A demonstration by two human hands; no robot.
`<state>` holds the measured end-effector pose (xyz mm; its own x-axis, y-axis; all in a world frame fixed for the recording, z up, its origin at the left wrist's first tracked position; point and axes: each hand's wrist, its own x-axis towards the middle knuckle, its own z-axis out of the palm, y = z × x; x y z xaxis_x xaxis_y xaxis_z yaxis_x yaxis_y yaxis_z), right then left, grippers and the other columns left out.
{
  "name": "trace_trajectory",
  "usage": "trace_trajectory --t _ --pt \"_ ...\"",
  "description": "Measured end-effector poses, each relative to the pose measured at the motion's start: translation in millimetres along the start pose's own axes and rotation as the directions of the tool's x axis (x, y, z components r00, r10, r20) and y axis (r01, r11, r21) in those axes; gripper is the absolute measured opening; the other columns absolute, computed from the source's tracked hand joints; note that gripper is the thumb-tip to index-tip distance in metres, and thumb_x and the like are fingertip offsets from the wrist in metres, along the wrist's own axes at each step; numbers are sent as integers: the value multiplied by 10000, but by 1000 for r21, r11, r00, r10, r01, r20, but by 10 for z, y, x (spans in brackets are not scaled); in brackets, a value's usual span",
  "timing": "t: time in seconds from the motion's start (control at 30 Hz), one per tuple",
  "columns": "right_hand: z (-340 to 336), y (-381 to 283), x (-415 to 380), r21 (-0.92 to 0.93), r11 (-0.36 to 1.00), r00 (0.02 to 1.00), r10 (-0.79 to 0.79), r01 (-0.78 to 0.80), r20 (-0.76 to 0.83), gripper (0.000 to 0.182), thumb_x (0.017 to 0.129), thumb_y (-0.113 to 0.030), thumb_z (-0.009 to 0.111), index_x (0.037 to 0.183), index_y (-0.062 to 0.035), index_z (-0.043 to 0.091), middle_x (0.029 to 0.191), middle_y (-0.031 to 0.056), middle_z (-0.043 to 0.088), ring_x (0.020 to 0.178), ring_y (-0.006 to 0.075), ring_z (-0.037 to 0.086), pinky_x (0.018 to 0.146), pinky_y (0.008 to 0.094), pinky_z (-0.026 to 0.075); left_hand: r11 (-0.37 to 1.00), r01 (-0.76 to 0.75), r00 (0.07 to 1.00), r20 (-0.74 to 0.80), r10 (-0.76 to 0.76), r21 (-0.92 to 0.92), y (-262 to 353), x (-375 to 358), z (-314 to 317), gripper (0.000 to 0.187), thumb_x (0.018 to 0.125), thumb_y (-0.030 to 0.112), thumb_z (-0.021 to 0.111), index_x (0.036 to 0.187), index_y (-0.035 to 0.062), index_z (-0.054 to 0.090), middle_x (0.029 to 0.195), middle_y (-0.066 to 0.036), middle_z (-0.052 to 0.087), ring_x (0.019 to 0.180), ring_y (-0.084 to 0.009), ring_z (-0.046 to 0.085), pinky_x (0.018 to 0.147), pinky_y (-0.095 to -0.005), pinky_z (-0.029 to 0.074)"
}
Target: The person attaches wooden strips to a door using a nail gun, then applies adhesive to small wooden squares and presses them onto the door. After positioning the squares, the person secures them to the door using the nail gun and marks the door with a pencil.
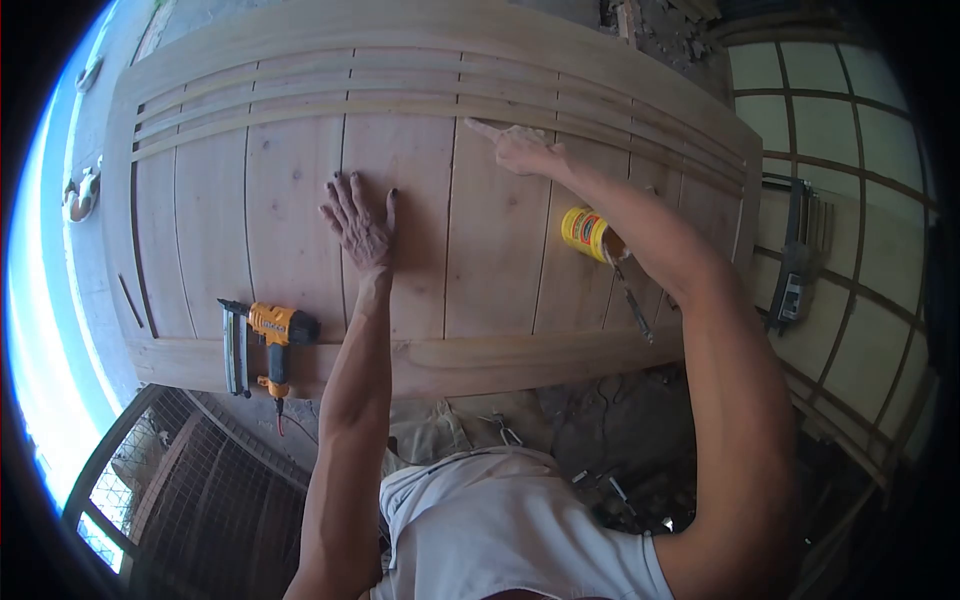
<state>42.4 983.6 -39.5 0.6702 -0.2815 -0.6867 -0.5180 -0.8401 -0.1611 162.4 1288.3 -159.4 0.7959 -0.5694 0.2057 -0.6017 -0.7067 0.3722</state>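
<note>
A large wooden panel [290,220] of vertical boards, with long slats across its far part, lies before me. My left hand [362,225] rests on its middle boards, fingers spread and holding nothing. Farther right, my right hand [522,148] is at the nearest slat, index finger stretched out to the left and the other fingers curled; no object shows in it. A yellow tub [585,233] lies tipped on its side below my right forearm, a thin brush-like tool at its mouth. An orange and black nail gun [272,325] lies at the panel's near left edge.
A thin dark strip [131,301] is on the panel's left end. Right of the panel stands a gridded frame [830,130] with a dark tool [795,255] on it. A wire-mesh frame [190,480] is at the lower left. A hose runs down from the nail gun.
</note>
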Motion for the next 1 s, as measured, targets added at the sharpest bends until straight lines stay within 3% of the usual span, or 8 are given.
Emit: trace_trajectory --t 0.1,0.17,0.3,0.47,0.6,0.7,0.8,1.0 --pt "182 591 -38 -49 996 993 -81 77 -83 895 913 -114 570 1746 -248 271 936 202 778 860 372 779 750 558 608 999 -9 999 -31 10 36 72 62 41 770 1028 578 649 1623 121 476 1733 -171 393 1635 -353 305 1338 -577 192" --pt "177 782 -94 -159 985 996 -69 60 -53 884 923 -93 529 1745 -285 267 919 209 776 821 410 765 760 616 573 997 -6 999 -45 10 83 71 45 77 761 1032 574 645 1625 127 476 1736 -156 395 1635 -345 309 1337 -570 201" --pt "382 895 -109 -99 961 943 -272 257 -190 882 924 -67 512 1743 -291 275 873 211 765 773 399 755 742 604 573 994 1 999 -39 3 110 28 29 76 762 1035 580 637 1636 144 466 1743 -128 395 1636 -322 314 1333 -568 211" --pt "364 1508 -632 -209 973 977 -136 100 -164 824 959 -79 503 1725 -327 324 930 192 780 842 325 783 777 537 617 993 -14 1000 -20 17 118 -16 37 175 742 1046 575 624 1646 170 459 1748 -100 393 1639 -310 312 1331 -567 212" --pt "568 2200 -1002 -149 989 990 -32 12 -135 842 950 -63 488 1720 -361 329 885 179 767 809 312 774 751 532 618 991 -24 999 -22 27 134 27 50 185 731 1052 574 615 1650 185 456 1749 -90 393 1637 -306 316 1332 -560 215" --pt "429 2407 -1339 -6 992 992 125 -125 22 867 932 -36 487 1716 -374 337 866 166 760 775 305 758 723 521 613 989 -23 999 -20 26 145 -68 48 87 733 1055 587 604 1649 185 456 1747 -93 393 1633 -307 323 1334 -553 217" --pt "781 2888 -1478 -45 998 982 39 -48 -183 883 923 -8 478 1714 -377 337 826 164 748 722 297 742 677 501 607 989 -29 999 -16 31 144 62 52 146 734 1062 603 582 1649 182 454 1744 -99 395 1626 -316 334 1334 -555 221" --pt "996 3403 -1821 19 997 948 83 -81 -308 835 955 -24 470 1704 -376 358 758 215 703 653 359 698 620 520 577 988 -41 999 -4 42 152 15 62 125 734 1078 606 552 1660 175 435 1743 -108 392 1625 -330 329 1336 -563 214"
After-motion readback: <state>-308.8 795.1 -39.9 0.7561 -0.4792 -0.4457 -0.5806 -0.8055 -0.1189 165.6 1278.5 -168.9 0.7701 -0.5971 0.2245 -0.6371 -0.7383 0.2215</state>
